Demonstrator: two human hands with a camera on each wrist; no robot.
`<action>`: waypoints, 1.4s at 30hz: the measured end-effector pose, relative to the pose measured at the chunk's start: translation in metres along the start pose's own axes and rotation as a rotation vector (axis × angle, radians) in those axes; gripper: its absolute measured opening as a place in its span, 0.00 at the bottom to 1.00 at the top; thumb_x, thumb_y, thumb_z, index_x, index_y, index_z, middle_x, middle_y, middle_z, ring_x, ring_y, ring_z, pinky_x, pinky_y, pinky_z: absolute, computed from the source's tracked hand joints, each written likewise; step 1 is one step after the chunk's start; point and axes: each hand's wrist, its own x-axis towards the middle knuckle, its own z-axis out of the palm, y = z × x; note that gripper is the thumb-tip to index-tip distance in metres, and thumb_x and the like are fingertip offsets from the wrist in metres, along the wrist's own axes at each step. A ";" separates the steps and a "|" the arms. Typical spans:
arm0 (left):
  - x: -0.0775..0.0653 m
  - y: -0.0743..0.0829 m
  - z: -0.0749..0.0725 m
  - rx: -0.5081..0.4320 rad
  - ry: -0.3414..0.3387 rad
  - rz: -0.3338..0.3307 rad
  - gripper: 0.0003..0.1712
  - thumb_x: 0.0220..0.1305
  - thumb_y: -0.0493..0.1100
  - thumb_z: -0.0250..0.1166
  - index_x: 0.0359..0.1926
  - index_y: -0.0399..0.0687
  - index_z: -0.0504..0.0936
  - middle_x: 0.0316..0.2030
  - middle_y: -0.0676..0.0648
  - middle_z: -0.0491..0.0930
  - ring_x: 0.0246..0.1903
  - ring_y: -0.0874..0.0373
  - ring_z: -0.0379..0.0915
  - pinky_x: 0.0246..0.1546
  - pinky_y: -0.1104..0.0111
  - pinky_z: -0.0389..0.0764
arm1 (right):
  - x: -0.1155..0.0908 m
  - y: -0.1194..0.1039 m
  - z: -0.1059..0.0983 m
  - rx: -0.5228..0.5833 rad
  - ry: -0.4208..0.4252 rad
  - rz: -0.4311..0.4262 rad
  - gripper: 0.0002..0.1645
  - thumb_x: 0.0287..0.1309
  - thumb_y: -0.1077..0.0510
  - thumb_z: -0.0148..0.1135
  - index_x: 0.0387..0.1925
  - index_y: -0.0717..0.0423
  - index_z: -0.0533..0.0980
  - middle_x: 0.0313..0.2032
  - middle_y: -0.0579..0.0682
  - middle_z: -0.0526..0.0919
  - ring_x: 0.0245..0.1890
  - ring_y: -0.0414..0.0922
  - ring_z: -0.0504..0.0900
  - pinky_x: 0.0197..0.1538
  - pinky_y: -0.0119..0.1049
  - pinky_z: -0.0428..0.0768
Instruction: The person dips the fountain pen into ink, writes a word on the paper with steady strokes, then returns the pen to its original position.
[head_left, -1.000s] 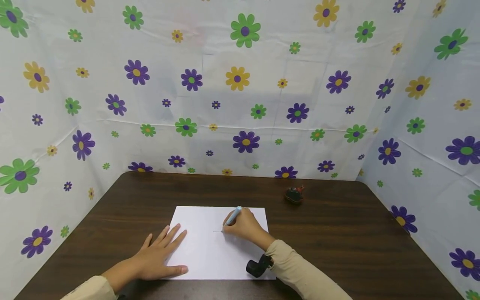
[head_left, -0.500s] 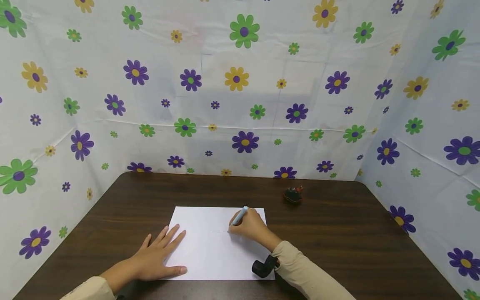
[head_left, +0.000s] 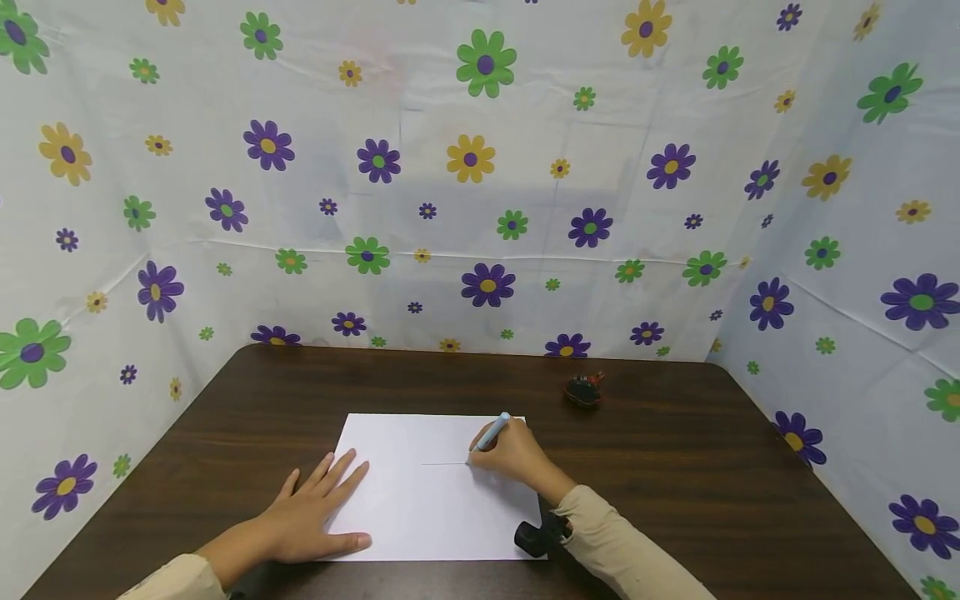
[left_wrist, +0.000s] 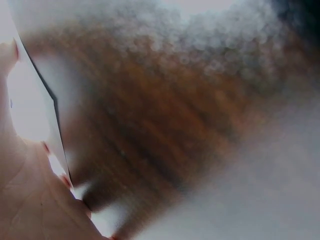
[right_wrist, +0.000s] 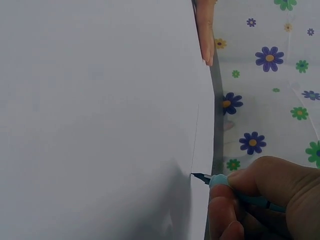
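A white sheet of paper (head_left: pixel 405 517) lies on the dark wooden table. My right hand (head_left: pixel 513 454) pinches a light blue pen (head_left: pixel 492 432), tilted, with its dark tip on the paper. From that tip a thin straight line (head_left: pixel 442 464) runs left across the sheet's upper middle. In the right wrist view the pen's tip (right_wrist: pixel 200 177) sits right at the end of the line. My left hand (head_left: pixel 315 517) rests flat with fingers spread over the paper's left edge. The left wrist view shows its palm (left_wrist: pixel 35 195) beside the sheet's edge, mostly blurred.
A small dark object with red bits (head_left: pixel 583 390) sits on the table (head_left: pixel 675 467) behind and right of the paper. A black wrist camera (head_left: pixel 536 537) hangs by the right cuff over the sheet's lower right corner. Flower-printed cloth (head_left: pixel 420 167) surrounds the table's back and sides.
My right hand has slid right with the pen, and the line on the paper has grown longer behind its tip. The left hand has stayed in place on the paper.
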 end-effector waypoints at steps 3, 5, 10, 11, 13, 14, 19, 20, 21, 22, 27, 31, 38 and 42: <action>-0.001 0.002 -0.001 0.000 -0.003 -0.002 0.54 0.53 0.72 0.60 0.73 0.49 0.55 0.75 0.39 0.44 0.71 0.31 0.34 0.57 0.26 0.33 | 0.000 0.000 0.000 -0.003 -0.003 0.001 0.03 0.43 0.65 0.68 0.25 0.58 0.84 0.20 0.43 0.83 0.17 0.34 0.72 0.21 0.27 0.71; -0.001 0.002 -0.001 0.000 -0.001 0.001 0.54 0.54 0.72 0.60 0.73 0.48 0.56 0.74 0.38 0.45 0.71 0.31 0.35 0.57 0.26 0.33 | 0.001 0.000 -0.001 -0.007 -0.003 -0.001 0.03 0.43 0.66 0.68 0.25 0.58 0.84 0.20 0.43 0.83 0.17 0.34 0.72 0.21 0.27 0.71; 0.000 0.001 -0.001 0.005 0.008 0.002 0.54 0.54 0.72 0.60 0.73 0.48 0.56 0.74 0.39 0.45 0.71 0.31 0.35 0.56 0.26 0.34 | 0.001 -0.001 0.000 -0.011 -0.002 0.005 0.03 0.43 0.66 0.68 0.24 0.59 0.84 0.19 0.43 0.82 0.17 0.34 0.72 0.21 0.28 0.71; 0.000 0.001 -0.001 0.007 0.010 0.001 0.54 0.54 0.72 0.60 0.73 0.49 0.56 0.75 0.39 0.45 0.71 0.31 0.35 0.57 0.26 0.34 | 0.002 -0.001 0.000 -0.011 -0.003 0.007 0.02 0.43 0.66 0.68 0.24 0.59 0.83 0.19 0.43 0.82 0.17 0.34 0.72 0.21 0.28 0.71; 0.001 0.001 -0.002 0.006 0.013 0.000 0.54 0.54 0.72 0.60 0.73 0.49 0.56 0.75 0.39 0.45 0.71 0.31 0.35 0.57 0.26 0.33 | 0.002 -0.001 -0.001 -0.010 -0.006 0.011 0.02 0.43 0.66 0.68 0.24 0.59 0.83 0.20 0.43 0.82 0.17 0.35 0.72 0.21 0.28 0.72; 0.001 0.002 -0.002 0.004 0.013 0.000 0.54 0.54 0.72 0.60 0.73 0.49 0.56 0.75 0.39 0.45 0.71 0.31 0.34 0.57 0.26 0.33 | 0.002 -0.001 -0.001 -0.011 -0.007 0.011 0.02 0.43 0.66 0.68 0.24 0.59 0.83 0.20 0.43 0.82 0.17 0.35 0.72 0.21 0.28 0.72; 0.002 0.001 -0.002 -0.010 0.013 0.003 0.54 0.53 0.72 0.60 0.73 0.49 0.56 0.74 0.39 0.45 0.71 0.31 0.34 0.56 0.26 0.32 | 0.002 -0.002 -0.002 -0.007 0.018 -0.029 0.03 0.45 0.65 0.68 0.26 0.56 0.84 0.22 0.44 0.84 0.19 0.34 0.72 0.23 0.27 0.72; 0.002 0.001 -0.002 -0.014 0.015 0.005 0.54 0.53 0.72 0.60 0.73 0.48 0.56 0.74 0.39 0.45 0.71 0.31 0.34 0.56 0.26 0.32 | 0.002 -0.002 -0.001 -0.002 0.027 -0.038 0.03 0.46 0.65 0.69 0.26 0.55 0.84 0.23 0.44 0.84 0.19 0.34 0.71 0.23 0.27 0.71; 0.002 0.000 -0.001 -0.016 0.017 0.008 0.54 0.53 0.72 0.60 0.73 0.48 0.56 0.74 0.38 0.45 0.71 0.31 0.34 0.56 0.26 0.32 | 0.003 -0.002 0.000 0.004 0.036 -0.043 0.03 0.47 0.64 0.69 0.26 0.55 0.85 0.23 0.44 0.84 0.19 0.34 0.71 0.23 0.27 0.70; 0.002 0.000 -0.001 -0.019 0.019 0.013 0.54 0.53 0.72 0.61 0.73 0.48 0.56 0.74 0.38 0.45 0.71 0.30 0.34 0.56 0.26 0.32 | 0.003 -0.001 0.001 0.010 0.047 -0.051 0.03 0.47 0.63 0.69 0.27 0.54 0.85 0.23 0.43 0.84 0.19 0.33 0.71 0.22 0.27 0.70; 0.001 -0.002 0.000 -0.016 0.021 0.019 0.54 0.53 0.71 0.61 0.73 0.47 0.56 0.74 0.37 0.46 0.71 0.30 0.34 0.56 0.26 0.31 | 0.008 -0.004 0.008 0.044 0.104 -0.039 0.02 0.47 0.61 0.69 0.27 0.54 0.85 0.22 0.42 0.83 0.18 0.33 0.69 0.21 0.26 0.67; 0.000 0.000 0.000 -0.016 0.006 0.007 0.54 0.53 0.72 0.60 0.73 0.48 0.56 0.74 0.39 0.45 0.71 0.31 0.34 0.56 0.26 0.32 | 0.014 -0.008 0.015 0.042 0.134 -0.024 0.02 0.46 0.61 0.69 0.26 0.54 0.85 0.19 0.43 0.83 0.17 0.32 0.70 0.20 0.26 0.68; -0.002 0.002 -0.002 -0.007 0.012 0.011 0.54 0.54 0.72 0.60 0.73 0.48 0.56 0.74 0.39 0.46 0.71 0.31 0.35 0.56 0.26 0.33 | 0.021 -0.013 0.023 0.056 0.143 0.005 0.02 0.46 0.62 0.70 0.25 0.57 0.85 0.17 0.45 0.84 0.16 0.33 0.77 0.19 0.27 0.72; -0.001 0.001 -0.001 -0.012 0.018 0.014 0.54 0.53 0.72 0.60 0.73 0.48 0.56 0.74 0.38 0.46 0.71 0.31 0.35 0.56 0.26 0.33 | 0.024 -0.014 0.026 0.044 0.158 0.028 0.02 0.45 0.61 0.70 0.24 0.57 0.85 0.16 0.44 0.83 0.16 0.32 0.76 0.20 0.27 0.72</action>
